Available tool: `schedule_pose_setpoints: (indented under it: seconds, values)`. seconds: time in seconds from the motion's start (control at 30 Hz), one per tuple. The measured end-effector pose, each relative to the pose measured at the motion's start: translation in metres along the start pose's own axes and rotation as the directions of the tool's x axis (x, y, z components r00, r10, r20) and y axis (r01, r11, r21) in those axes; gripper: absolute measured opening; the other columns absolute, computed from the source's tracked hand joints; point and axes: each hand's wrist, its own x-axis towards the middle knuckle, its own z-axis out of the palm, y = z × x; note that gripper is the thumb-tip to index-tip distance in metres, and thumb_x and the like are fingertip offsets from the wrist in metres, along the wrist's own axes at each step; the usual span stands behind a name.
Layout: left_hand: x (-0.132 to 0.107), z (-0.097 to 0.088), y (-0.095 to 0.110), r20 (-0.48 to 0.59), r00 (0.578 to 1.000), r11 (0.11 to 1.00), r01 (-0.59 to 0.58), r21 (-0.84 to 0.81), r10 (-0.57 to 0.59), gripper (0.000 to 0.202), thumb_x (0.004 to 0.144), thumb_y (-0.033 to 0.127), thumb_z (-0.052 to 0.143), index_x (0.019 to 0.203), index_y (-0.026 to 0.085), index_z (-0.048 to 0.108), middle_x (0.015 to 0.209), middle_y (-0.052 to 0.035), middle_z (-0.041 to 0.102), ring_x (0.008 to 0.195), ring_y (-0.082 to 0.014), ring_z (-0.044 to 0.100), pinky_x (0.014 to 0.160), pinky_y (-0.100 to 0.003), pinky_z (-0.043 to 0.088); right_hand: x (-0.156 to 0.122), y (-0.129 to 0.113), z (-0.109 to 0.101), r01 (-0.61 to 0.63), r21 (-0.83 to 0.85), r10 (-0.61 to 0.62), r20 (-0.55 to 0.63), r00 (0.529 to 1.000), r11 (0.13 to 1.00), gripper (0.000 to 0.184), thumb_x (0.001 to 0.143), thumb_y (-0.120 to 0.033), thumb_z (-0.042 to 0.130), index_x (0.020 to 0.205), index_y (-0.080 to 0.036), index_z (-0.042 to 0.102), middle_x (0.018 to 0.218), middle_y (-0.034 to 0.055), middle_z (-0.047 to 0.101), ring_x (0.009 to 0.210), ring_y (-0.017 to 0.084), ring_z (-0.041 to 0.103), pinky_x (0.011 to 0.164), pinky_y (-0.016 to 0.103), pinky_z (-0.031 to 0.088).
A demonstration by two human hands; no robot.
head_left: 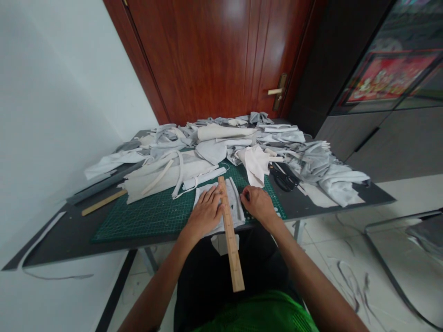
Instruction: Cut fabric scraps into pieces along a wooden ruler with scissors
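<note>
My left hand (206, 211) lies flat with its fingers stretched over a light grey piece of cloth (236, 213), its fingertips against a wooden ruler (231, 240). The ruler runs lengthwise across the cloth and juts past the table edge toward my lap. To the right of the cloth, my right hand (259, 204) is closed, with a small dark thing at its fingertips that I cannot make out. Under the cloth is a green cutting mat (148, 219) with grid lines. A rolled white strip (205, 179) lies just beyond the cloth.
Heaps of grey and white cloth scraps (221, 152) cover the back of the dark table (72, 233). Black-handled scissors (284, 180) lie right of the mat. A second wooden strip (104, 203) rests at the left. A metal-framed chair (384, 258) stands at the right.
</note>
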Motion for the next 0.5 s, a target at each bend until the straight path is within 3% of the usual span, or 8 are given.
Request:
schedule_pose_setpoints:
  seconds: [0.07, 0.17, 0.23, 0.33, 0.5]
  values:
    - [0.0, 0.0, 0.001, -0.006, 1.0, 1.0, 0.002, -0.004, -0.002, 0.04, 0.108, 0.033, 0.033, 0.139, 0.016, 0.052, 0.166, -0.0122, 0.039, 0.158, -0.0244, 0.029, 0.131, -0.05, 0.023, 0.0, 0.026, -0.008, -0.031, -0.012, 0.03, -0.115, 0.993, 0.999, 0.025, 0.103, -0.03, 0.047, 0.109, -0.016, 0.067, 0.108, 0.0128, 0.071, 0.103, 0.025, 0.062, 0.091, 0.033, 0.042]
    - [0.0, 0.001, 0.001, -0.015, 1.0, 1.0, -0.003, -0.004, 0.003, 0.043, 0.108, 0.033, 0.034, 0.142, 0.014, 0.05, 0.166, -0.0133, 0.04, 0.158, -0.0248, 0.029, 0.131, -0.05, 0.024, 0.005, 0.076, -0.018, -0.222, -0.07, 0.181, -0.375, 0.909, 0.972, 0.034, 0.102, -0.029, 0.043, 0.121, -0.011, 0.064, 0.121, 0.0207, 0.065, 0.114, 0.033, 0.055, 0.096, 0.041, 0.041]
    - [0.0, 0.002, 0.001, -0.017, 1.0, 1.0, -0.003, 0.0, 0.003, 0.045, 0.107, 0.032, 0.033, 0.144, 0.013, 0.048, 0.165, -0.014, 0.041, 0.158, -0.025, 0.029, 0.132, -0.05, 0.023, 0.01, 0.105, -0.021, -0.298, -0.104, 0.239, -0.38, 0.894, 0.949, 0.037, 0.101, -0.027, 0.041, 0.123, -0.009, 0.065, 0.12, 0.0229, 0.065, 0.114, 0.036, 0.054, 0.095, 0.045, 0.041]
    - [-0.001, 0.003, -0.001, -0.019, 1.0, 1.0, 0.003, 0.0, -0.003, 0.046, 0.107, 0.032, 0.032, 0.146, 0.012, 0.048, 0.165, -0.0143, 0.041, 0.158, -0.0252, 0.029, 0.131, -0.05, 0.024, 0.016, 0.131, -0.021, -0.231, -0.149, 0.174, -0.32, 0.931, 0.962, 0.035, 0.1, -0.025, 0.042, 0.118, -0.009, 0.067, 0.118, 0.0226, 0.066, 0.114, 0.036, 0.054, 0.097, 0.048, 0.041]
    - [-0.001, 0.004, -0.001, -0.025, 1.0, 1.0, 0.001, -0.01, -0.002, 0.047, 0.108, 0.034, 0.033, 0.146, 0.012, 0.048, 0.165, -0.0144, 0.042, 0.158, -0.025, 0.03, 0.131, -0.049, 0.024, 0.022, 0.138, -0.021, -0.234, -0.188, 0.179, -0.27, 0.946, 0.954, 0.035, 0.1, -0.03, 0.051, 0.125, -0.007, 0.061, 0.119, 0.0245, 0.068, 0.111, 0.035, 0.061, 0.095, 0.046, 0.044]
